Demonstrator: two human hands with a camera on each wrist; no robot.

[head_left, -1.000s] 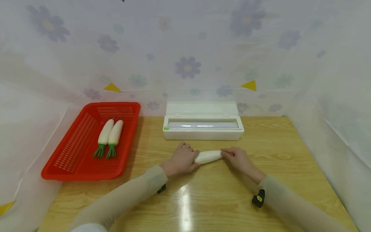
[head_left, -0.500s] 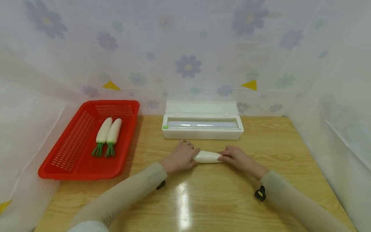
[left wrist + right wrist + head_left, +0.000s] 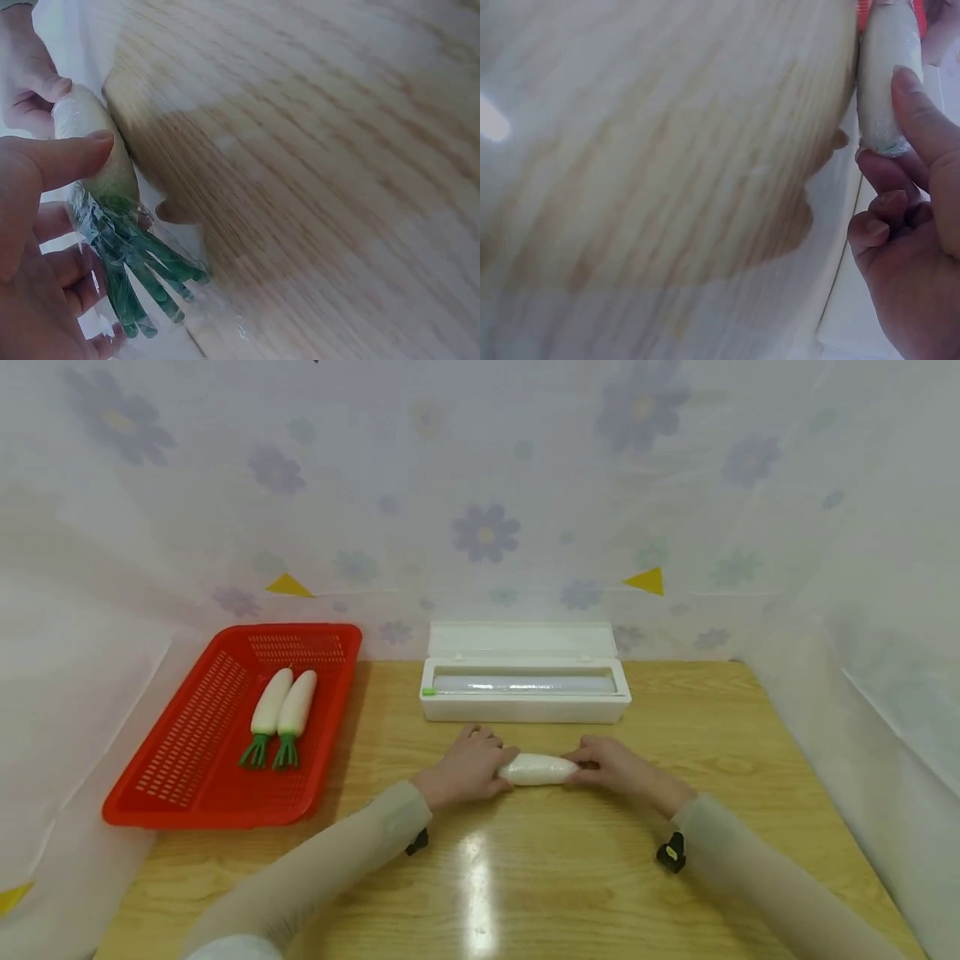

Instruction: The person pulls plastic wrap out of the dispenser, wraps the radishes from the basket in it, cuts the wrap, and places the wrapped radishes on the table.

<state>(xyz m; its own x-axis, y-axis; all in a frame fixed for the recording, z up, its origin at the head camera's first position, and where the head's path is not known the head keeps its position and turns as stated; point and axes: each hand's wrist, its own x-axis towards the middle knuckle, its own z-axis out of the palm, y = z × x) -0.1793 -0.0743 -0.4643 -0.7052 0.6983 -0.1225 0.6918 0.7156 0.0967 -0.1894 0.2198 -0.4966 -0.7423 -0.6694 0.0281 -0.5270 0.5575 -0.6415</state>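
Note:
A white radish (image 3: 537,769) with clear plastic film around it lies crosswise between both hands, just above the wooden table. My left hand (image 3: 467,767) grips its leafy end, thumb on top and fingers beneath. In the left wrist view the green leaf stalks (image 3: 142,274) show under loose, crinkled film (image 3: 161,225). My right hand (image 3: 613,772) pinches the tapered end between thumb and fingers. The right wrist view shows that thumb on the smooth wrapped body of the radish (image 3: 887,82), with film gathered at the tip.
A white cling film box (image 3: 525,706) stands behind the hands with its lid raised and a film roll (image 3: 525,683) inside. At the left, a red basket (image 3: 202,814) holds two more radishes (image 3: 297,703) with green tops. Floral sheeting (image 3: 486,460) hangs around the wooden table (image 3: 570,893).
The radish has swung from a slight slant to nearly level. My right hand has shifted its fingers around the tapered end, while my left hand stays almost in place.

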